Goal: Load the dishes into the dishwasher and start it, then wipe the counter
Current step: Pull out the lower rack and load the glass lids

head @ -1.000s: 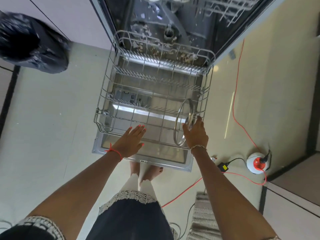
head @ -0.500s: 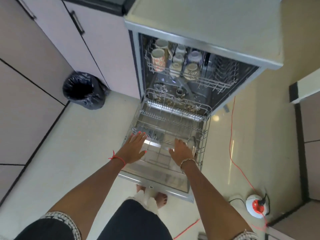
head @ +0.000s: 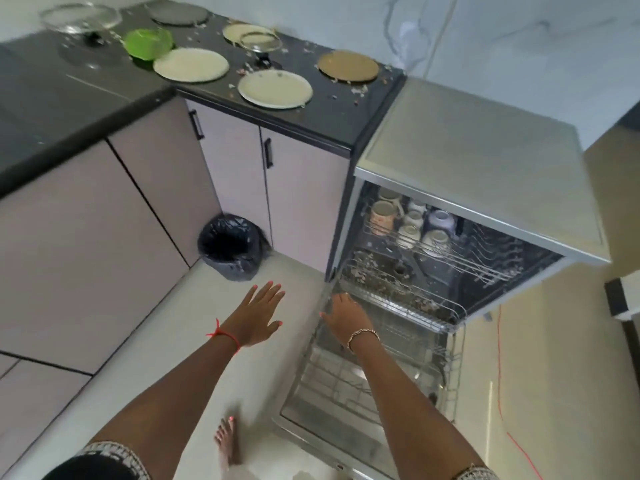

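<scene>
The dishwasher stands open with its lower rack pulled out over the door. Mugs and cups sit in the upper rack. My right hand hovers over the rack's left edge, fingers apart, holding nothing. Over the floor to its left, my left hand is spread and empty. On the dark counter lie several dirty plates, among them a cream plate, a brown plate and a green bowl, with two glass lids and scattered crumbs.
A bin lined with a black bag stands in the corner by the cabinet doors. An orange cable runs along the floor right of the dishwasher. My bare foot is near the door's front edge.
My view has swung up from the lower rack to the counter. My right hand has let go of the glass lid in the rack, and both hands have lifted away leftward.
</scene>
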The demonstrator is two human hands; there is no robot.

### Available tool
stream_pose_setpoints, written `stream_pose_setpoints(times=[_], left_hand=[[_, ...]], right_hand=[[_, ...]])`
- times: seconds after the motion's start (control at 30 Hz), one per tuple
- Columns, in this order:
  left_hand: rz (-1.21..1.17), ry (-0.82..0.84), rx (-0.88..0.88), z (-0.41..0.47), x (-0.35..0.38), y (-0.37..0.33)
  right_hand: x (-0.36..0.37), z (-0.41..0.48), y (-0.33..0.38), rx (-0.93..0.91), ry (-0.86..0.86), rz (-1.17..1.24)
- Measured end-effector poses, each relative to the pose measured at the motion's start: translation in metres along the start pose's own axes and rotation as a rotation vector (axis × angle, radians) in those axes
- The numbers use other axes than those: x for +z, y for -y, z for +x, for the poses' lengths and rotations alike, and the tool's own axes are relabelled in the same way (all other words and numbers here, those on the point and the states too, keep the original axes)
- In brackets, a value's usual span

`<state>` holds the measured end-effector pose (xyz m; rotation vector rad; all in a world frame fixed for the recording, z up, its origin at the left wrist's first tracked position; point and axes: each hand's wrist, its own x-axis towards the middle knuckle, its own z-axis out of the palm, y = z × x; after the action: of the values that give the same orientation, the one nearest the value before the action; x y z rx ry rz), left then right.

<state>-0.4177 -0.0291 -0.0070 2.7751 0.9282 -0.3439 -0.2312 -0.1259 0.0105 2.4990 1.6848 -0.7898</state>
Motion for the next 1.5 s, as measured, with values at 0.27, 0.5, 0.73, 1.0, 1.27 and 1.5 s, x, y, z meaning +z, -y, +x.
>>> stream_pose_setpoints(times=[0.27, 0.5, 0.73, 1.0, 1.27, 1.5], left_hand=[[0.058, -0.074, -0.069, -0.016, -0.066, 0.156], [0.018, -0.182, -0.135, -0.006, -0.108, 0.233], [0.004, -0.242, -0.187, 0.040, -0.138, 0.299], [0.008, -0.251, -0.267, 0.128, -0.173, 0.382], [-0.060, -0.323, -0.352, 0.205, -0.216, 0.456], [-0.131, -0.392, -0.455, 0.237, -0.231, 0.535]], right_hand=[[-0.038, 0.074, 0.144, -0.100, -0.128, -0.020], [-0.081, 0.129, 0.203, -0.130, -0.174, -0.063], [-0.127, 0.202, 0.233, -0.170, -0.234, -0.078], [-0.192, 0.319, 0.259, -0.214, -0.261, -0.024], [-0.257, 0.423, 0.293, -0.251, -0.226, 0.004], [-0.293, 0.501, 0.347, -0.343, -0.243, 0.062]])
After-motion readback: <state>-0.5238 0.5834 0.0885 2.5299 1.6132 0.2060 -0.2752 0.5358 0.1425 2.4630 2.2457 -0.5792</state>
